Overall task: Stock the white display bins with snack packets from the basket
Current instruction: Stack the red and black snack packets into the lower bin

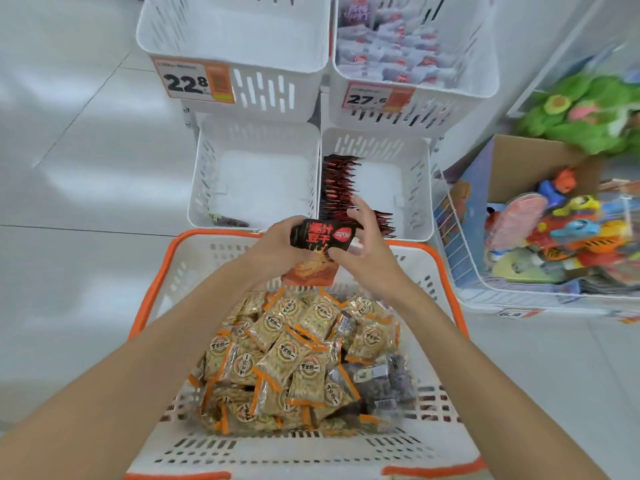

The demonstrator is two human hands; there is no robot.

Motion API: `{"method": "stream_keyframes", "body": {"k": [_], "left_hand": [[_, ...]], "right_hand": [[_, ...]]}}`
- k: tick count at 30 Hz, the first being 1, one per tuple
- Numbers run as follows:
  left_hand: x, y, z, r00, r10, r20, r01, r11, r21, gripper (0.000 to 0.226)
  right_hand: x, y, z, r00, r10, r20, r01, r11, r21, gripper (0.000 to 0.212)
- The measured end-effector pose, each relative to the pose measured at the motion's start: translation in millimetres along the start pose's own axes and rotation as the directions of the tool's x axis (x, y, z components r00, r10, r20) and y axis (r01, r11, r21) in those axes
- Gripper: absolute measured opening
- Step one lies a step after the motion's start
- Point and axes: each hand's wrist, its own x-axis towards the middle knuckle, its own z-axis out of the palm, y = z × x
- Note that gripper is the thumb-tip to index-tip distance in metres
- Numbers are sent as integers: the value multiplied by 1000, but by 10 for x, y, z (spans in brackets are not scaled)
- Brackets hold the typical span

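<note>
Both hands meet above the far end of the basket, clamped on one black-and-red packet (pixel 320 242): the left hand (pixel 277 242) wraps its fingers round the packet's left edge, while the right hand (pixel 365 252) pinches the lower right corner with the thumb, its forefinger lifted clear. The packet is held upright in the air, just in front of the lower right bin (pixel 417 188). A row of matching dark packets (pixel 337 188) stands on edge along that bin's left wall. Below the forearms, the basket (pixel 156 282), white with an orange rim, holds a heap of gold packets (pixel 287 355) with orange edges, and a few dark purple packets (pixel 388 375) to their right. The lower left bin (pixel 204 188) beside the first holds a single dark packet (pixel 228 221) in its near corner. Above, the upper left bin (pixel 149 36) carries a price tag (pixel 194 81) reading 22.8, and the upper right bin (pixel 485 77), tagged 27.6, is filled with pale packets (pixel 391 57). Off to the right, a wire basket (pixel 450 216) holds a cardboard box (pixel 519 157) and bright toys (pixel 554 230), with a green plush (pixel 581 112) behind.
</note>
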Motion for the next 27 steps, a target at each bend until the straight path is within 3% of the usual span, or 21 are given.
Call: {"method": "stream_keyframes", "body": {"k": [2,4,6,9,12,14,17,20,21,23,27], "left_hand": [[233,131,74,996,80,29,-83,990,113,41],[530,256,157,987,158,33,-161,976,145,44],[795,390,220,975,220,3,-219,970,105,49],[1194,318,197,979,178,-96,-152,961,232,71],[1529,-88,126,995,-72,-70,97,877,470,118],[1651,-315,125,978,-206,22,174,871,459,139],[1740,-537,155,974,-189,121,145,942,302,132],[1764,-712,124,981,-165,102,119,927,356,140],[1765,-757,107,983,-162,85,120,922,369,141],[1765,-811,94,986,-149,74,111,920,377,141],[1780,-836,105,988,-128,89,89,931,353,140]], "right_hand": [[159,-88,-274,999,-44,12,46,987,-154,71],[355,-177,-590,997,-70,43,79,953,-293,36],[531,-214,-910,993,-117,-18,99,904,-417,11],[776,-45,-1297,948,-208,-242,69,874,-481,13],[1138,423,-1478,893,-266,-363,8,816,-578,27],[1418,805,-1472,930,-205,-306,-28,789,-614,25],[1692,1280,-1352,996,34,-84,-76,813,-578,14],[1761,1423,-1354,948,299,107,-245,903,-352,10],[1770,1432,-1385,918,365,155,-313,907,-283,19],[1798,1474,-1427,897,399,188,-358,908,-219,31],[1893,1525,-1324,918,344,198,-303,930,-210,27]]}}
